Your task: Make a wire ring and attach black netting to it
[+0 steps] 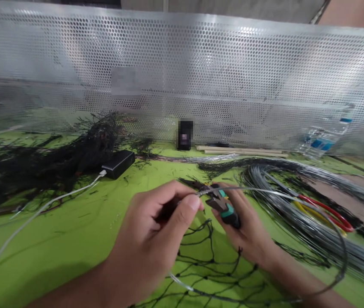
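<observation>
Thumb and forefinger of my left hand (pixel 152 233) pinch the end of a metal wire (pixel 252 188) near the middle of the view. This wire arcs out to the right and curves back as a large loop below my hands. My right hand (pixel 252 229) is closed around a pair of pliers (pixel 228 214) with black and teal handles. The pliers' jaws are beside the wire, just right of my left fingertips; whether they touch it I cannot tell. A black knotted net (pixel 212 259) hangs or lies beneath both hands, along the lower part of the loop.
To the right lie a coil of wire (pixel 313 231) and red-and-yellow-handled tool (pixel 329 211). Black netting (pixel 82 145), a black box (pixel 119 164) and its white cable (pixel 50 203) are left. Sticks (pixel 242 150), a plastic bottle (pixel 323 141) and a perforated metal panel (pixel 233 64) stand behind.
</observation>
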`<state>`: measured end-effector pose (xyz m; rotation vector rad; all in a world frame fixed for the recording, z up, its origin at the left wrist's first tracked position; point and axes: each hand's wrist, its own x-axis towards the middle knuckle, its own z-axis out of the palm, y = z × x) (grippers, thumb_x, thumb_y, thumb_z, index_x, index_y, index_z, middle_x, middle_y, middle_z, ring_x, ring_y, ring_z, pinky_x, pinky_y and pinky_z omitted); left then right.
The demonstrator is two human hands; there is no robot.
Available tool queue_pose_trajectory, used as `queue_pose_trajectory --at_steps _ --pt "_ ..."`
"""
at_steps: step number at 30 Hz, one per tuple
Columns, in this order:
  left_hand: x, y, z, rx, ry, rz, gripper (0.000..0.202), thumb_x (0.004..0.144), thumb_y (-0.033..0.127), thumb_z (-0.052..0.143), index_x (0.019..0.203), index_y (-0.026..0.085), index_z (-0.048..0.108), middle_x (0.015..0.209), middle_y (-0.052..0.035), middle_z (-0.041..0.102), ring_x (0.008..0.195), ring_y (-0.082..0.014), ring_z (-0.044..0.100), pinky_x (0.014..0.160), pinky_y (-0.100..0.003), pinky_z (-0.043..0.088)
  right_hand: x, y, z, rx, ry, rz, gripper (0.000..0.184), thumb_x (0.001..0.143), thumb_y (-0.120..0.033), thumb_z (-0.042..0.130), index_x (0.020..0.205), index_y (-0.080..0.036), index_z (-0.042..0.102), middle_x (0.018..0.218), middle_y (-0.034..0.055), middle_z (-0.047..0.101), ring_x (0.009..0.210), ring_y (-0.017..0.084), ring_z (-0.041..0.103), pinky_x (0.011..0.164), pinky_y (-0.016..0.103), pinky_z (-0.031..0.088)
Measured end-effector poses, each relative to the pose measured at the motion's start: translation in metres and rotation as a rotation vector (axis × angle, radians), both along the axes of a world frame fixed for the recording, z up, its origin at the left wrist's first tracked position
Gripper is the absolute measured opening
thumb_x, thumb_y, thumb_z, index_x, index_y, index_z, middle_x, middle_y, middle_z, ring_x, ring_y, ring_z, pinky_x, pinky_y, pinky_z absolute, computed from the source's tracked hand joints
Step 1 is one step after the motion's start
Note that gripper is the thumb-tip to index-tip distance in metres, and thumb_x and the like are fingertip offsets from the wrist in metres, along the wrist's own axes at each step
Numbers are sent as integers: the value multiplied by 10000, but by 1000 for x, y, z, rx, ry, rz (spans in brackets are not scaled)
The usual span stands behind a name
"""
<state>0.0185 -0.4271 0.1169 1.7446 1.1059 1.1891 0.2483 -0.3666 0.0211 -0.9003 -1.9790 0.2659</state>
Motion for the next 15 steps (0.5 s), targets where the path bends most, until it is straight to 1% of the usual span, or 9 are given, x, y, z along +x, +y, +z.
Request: queue_pose_trajectory --at_steps 2,3,5,7,9,11,13,15 --pt "-3 -2 4 106 27 60 301 1033 426 572 834 227 679 574 60 392 498 -90 345 437 -223 269 3 8 -1 -36 69 -23 427 932 -212 676 1352 -246 607 1317 142 668 1234 339 640 1045 551 564" --pt "-5 -2 6 179 47 105 273 1031 388 581 834 230 687 569 61 411 494 -86 359 436 -223 275 5 11 -1 -60 107 -42 354 947 -245 686 1298 -240 639 1251 134 694 1194 334 660 1022 540 580" --pt "-7 -3 8 350 87 232 205 1018 297 598 853 236 703 571 66 478 500 -77 407 456 -221 312 9 18 -1 -110 183 -77 247 985 -315 679 1215 -226 677 1094 109 726 1087 316 706 938 505 628" --pt "-9 -3 9 526 140 379 146 994 214 620 891 242 719 590 76 557 516 -69 452 493 -219 351 14 23 0 -165 276 -85 235 1017 -368 653 1200 -225 689 1014 87 735 987 292 743 827 464 674" --pt "-11 -3 10 683 225 500 135 979 162 629 934 245 726 639 79 640 550 -68 519 547 -221 396 20 26 1 -199 383 -70 255 1037 -401 623 1233 -249 682 1074 80 735 945 273 763 743 443 702" --pt "-13 -2 10 805 328 569 128 981 145 631 985 237 719 740 62 724 609 -75 591 603 -224 437 28 27 3 -203 487 -61 263 1051 -420 596 1270 -293 668 1170 77 709 1000 275 760 725 452 717" --pt "-17 -1 9 889 401 586 125 986 129 627 1016 223 703 797 47 757 637 -73 614 634 -219 455 36 27 6 -190 560 -58 257 1052 -425 594 1281 -331 661 1224 70 678 1085 280 735 740 454 724" --pt "-21 0 8 938 454 550 109 997 120 615 1029 203 678 818 33 764 636 -63 608 643 -206 461 46 25 9 -157 609 -61 242 1042 -418 611 1274 -367 660 1249 63 643 1206 289 673 794 458 720"
